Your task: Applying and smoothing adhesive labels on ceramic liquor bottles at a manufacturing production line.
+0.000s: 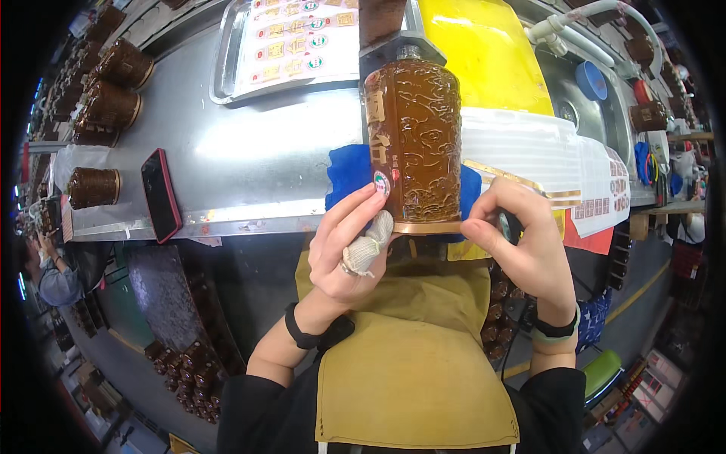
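A tall amber-brown glass bottle (pixel 414 136) with embossed relief and a gold base lies lengthwise in front of me over a blue cloth (pixel 348 170). My left hand (pixel 349 242) grips its lower left side; the thumb wears a white cloth cot and one fingertip presses a small round sticker (pixel 382 181) on the glass. My right hand (pixel 529 242) pinches the bottle's base edge from the right.
A steel workbench (pixel 249 159) carries a red-cased phone (pixel 161 194), a tray of sticker sheets (pixel 291 41), a yellow sheet (pixel 484 53) and white label strips (pixel 544 151). Several brown bottles (pixel 113 98) lie at left. More bottles (pixel 193 371) stand below; a sink (pixel 586 98) sits at right.
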A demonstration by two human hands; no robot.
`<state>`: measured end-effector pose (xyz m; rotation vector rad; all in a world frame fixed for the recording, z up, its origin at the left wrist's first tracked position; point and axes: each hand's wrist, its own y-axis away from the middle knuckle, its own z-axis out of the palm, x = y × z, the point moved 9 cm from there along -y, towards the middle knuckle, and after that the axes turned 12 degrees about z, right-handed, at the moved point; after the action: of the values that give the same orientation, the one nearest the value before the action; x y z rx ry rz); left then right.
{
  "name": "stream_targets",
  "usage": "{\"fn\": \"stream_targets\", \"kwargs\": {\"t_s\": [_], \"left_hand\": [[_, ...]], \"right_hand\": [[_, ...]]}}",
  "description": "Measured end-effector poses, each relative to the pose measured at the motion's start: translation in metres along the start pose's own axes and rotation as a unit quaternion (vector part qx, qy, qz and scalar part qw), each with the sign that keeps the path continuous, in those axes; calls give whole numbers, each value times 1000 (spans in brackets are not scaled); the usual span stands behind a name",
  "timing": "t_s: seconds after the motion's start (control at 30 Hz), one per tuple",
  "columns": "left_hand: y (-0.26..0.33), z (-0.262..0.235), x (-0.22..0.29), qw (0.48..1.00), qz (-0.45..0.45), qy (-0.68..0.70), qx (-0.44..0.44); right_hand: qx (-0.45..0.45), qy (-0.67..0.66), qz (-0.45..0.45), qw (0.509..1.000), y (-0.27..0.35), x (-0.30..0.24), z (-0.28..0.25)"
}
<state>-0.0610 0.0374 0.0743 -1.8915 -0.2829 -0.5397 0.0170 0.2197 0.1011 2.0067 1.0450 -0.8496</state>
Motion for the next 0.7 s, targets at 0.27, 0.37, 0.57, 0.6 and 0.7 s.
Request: {"fn": "stream_targets", "kwargs": {"t_s": [0.27,0.37,0.57,0.6,0.7], "left_hand": [[1,4,14,990,103,-65,-72],[2,7,17,989,86,-103,-65],[-12,12,25,988,71,-122,-62],[-13,13,20,990,82,-58,-94],[-6,8,8,993,99,36,-51]], "right_hand": [[2,-20,14,1000,0,5,0],[2,-15,10,1000,0,4,2],[12,-17,11,1000,-2,7,2],[9,-13,8,1000,-3,9,3],[-5,-28,14,999,-2,8,4]]}}
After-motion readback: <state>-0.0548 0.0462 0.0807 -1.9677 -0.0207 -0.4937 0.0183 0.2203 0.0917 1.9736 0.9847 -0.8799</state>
